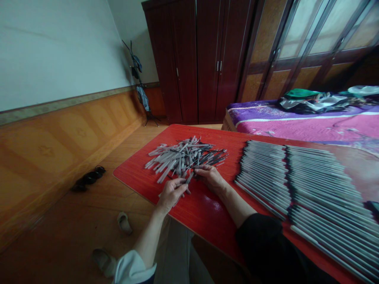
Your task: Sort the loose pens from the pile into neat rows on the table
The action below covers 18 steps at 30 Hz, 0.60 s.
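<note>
My left hand [171,194] is closed in a pinch on a thin grey strip [190,178] that slants up from the fingertips toward the pile. Close by, my right hand [211,177] has its thumb and fingers pressed together at the near edge of the pile. What those fingers hold is too small to make out. A loose pile of flat grey strips and thin dark rods [180,156] lies just beyond both hands. To the right, long pale rods with black ends [263,169] lie side by side in rows.
Everything lies on a red table [227,213] with rounded corners. Behind it are a bed with a purple and pink cover [296,126] and dark wardrobes [195,59]. Black shoes [90,177] and pale slippers [124,223] are on the floor at left, near a coat stand [142,90].
</note>
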Each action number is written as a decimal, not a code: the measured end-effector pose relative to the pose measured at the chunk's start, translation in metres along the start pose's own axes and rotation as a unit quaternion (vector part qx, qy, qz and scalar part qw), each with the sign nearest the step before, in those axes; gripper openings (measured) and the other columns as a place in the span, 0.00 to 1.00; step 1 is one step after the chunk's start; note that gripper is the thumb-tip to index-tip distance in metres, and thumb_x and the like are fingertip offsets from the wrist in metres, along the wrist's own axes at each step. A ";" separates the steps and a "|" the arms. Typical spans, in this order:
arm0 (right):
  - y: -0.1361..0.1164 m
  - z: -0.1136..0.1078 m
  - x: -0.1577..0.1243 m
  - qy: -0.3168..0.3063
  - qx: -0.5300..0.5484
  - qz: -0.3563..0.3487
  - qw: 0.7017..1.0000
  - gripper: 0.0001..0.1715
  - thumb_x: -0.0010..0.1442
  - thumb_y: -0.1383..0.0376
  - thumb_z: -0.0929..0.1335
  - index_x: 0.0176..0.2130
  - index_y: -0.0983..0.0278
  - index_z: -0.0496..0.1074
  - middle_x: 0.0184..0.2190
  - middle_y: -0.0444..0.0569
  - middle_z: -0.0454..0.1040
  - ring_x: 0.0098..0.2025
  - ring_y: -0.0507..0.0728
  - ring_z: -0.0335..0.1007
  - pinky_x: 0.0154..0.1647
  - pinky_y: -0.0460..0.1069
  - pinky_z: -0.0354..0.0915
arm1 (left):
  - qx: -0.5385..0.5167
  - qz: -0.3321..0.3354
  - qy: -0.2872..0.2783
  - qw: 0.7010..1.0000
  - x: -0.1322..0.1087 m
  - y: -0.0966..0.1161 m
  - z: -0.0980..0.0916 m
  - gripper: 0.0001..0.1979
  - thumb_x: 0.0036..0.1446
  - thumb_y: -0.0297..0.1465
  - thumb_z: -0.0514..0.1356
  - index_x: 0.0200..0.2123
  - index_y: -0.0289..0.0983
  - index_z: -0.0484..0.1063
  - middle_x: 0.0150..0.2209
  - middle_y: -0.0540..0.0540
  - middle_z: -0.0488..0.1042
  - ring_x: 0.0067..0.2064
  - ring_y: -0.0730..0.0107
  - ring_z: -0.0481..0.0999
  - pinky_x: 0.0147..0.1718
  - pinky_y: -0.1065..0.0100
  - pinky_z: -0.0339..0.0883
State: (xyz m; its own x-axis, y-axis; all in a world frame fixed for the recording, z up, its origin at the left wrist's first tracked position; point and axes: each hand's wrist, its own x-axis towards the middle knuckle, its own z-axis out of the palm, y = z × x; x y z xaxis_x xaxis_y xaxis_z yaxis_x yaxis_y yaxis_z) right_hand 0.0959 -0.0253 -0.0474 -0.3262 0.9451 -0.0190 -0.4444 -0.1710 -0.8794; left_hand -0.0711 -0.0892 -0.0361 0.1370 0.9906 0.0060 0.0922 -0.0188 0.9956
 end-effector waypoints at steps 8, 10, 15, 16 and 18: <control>-0.001 0.001 -0.001 0.001 -0.013 -0.005 1.000 0.12 0.39 0.62 0.75 0.27 0.66 0.76 0.19 0.44 0.73 0.21 0.49 0.65 0.25 0.46 0.59 | 0.015 0.012 -0.013 1.000 0.001 -0.003 -0.002 0.15 0.50 0.37 0.60 0.36 0.31 0.74 0.22 0.46 0.75 0.21 0.75 0.67 0.22 0.74 0.59; -0.002 0.001 -0.002 -0.007 -0.024 -0.007 1.000 0.12 0.40 0.62 0.75 0.26 0.66 0.75 0.19 0.44 0.73 0.21 0.50 0.65 0.26 0.47 0.59 | 0.016 0.017 -0.015 1.000 0.002 -0.005 -0.002 0.15 0.50 0.37 0.60 0.36 0.31 0.74 0.22 0.46 0.75 0.21 0.76 0.66 0.22 0.74 0.58; -0.004 0.002 -0.004 -0.020 -0.035 -0.002 0.999 0.10 0.41 0.62 0.74 0.26 0.66 0.75 0.20 0.44 0.73 0.22 0.50 0.65 0.26 0.47 0.59 | 0.001 0.021 -0.010 1.000 0.004 -0.011 -0.003 0.15 0.50 0.37 0.60 0.37 0.31 0.74 0.23 0.46 0.75 0.21 0.76 0.67 0.22 0.74 0.58; -0.005 0.002 -0.004 -0.024 -0.037 -0.004 0.999 0.10 0.42 0.62 0.74 0.26 0.66 0.75 0.20 0.44 0.73 0.22 0.50 0.65 0.26 0.47 0.59 | -0.001 0.021 -0.010 1.000 0.004 -0.011 -0.003 0.16 0.50 0.37 0.60 0.37 0.31 0.74 0.23 0.46 0.76 0.21 0.76 0.67 0.22 0.74 0.58; -0.005 0.002 -0.005 -0.030 -0.040 -0.009 0.999 0.10 0.44 0.61 0.73 0.26 0.66 0.75 0.19 0.44 0.73 0.21 0.50 0.65 0.26 0.47 0.59 | -0.003 0.020 -0.009 1.000 0.004 -0.013 -0.003 0.16 0.50 0.37 0.60 0.38 0.31 0.73 0.23 0.45 0.76 0.21 0.75 0.67 0.22 0.74 0.58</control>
State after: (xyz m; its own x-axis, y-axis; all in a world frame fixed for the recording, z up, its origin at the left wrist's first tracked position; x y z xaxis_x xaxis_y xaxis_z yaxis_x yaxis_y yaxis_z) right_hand 0.0978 -0.0296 -0.0413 -0.3699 0.9288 0.0230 -0.3828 -0.1297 -0.9147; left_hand -0.0747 -0.0843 -0.0486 0.1575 0.9865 0.0453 0.0808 -0.0586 0.9950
